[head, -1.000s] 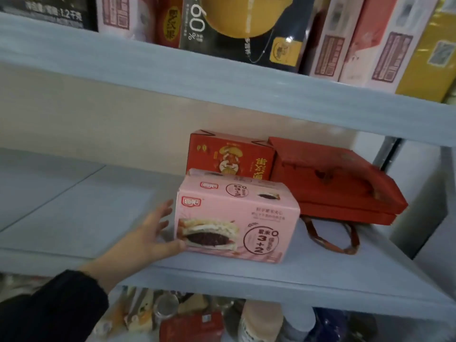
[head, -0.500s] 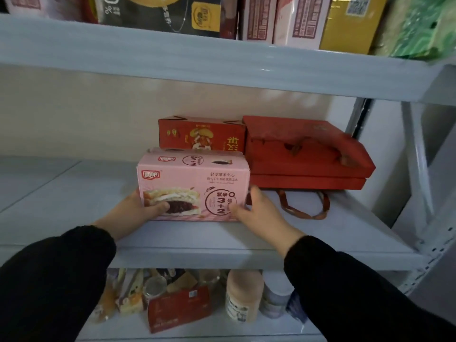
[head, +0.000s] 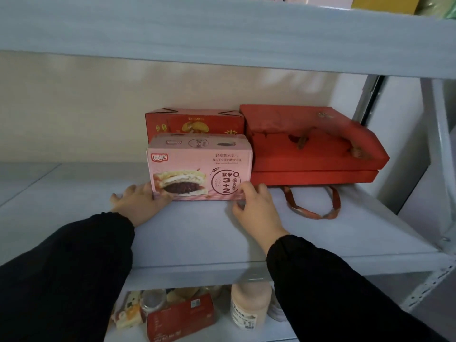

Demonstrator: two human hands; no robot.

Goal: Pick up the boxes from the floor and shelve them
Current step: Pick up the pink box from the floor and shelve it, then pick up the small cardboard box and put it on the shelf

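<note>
A pink snack box (head: pixel 199 166) stands on the grey middle shelf (head: pixel 197 233), directly in front of a red box (head: pixel 195 120). My left hand (head: pixel 140 203) lies flat on the shelf at the box's lower left corner, with the thumb touching the front face. The relaxed fingers of my right hand (head: pixel 254 206) touch the box's lower right corner. Neither hand is wrapped round the box.
Two flat red gift boxes (head: pixel 313 146) are stacked right of the pink box, a red carry strap (head: pixel 313 206) hanging in front. An upper shelf board (head: pixel 222 28) spans the top. Below sit a bottle (head: pixel 249 307), a red packet (head: pixel 180 317) and snacks. A metal upright (head: pixel 439 154) stands right.
My right hand came in to the box's right side. The pink box slid further back on the shelf, square against the red box. Both hands now sit at its lower corners.
</note>
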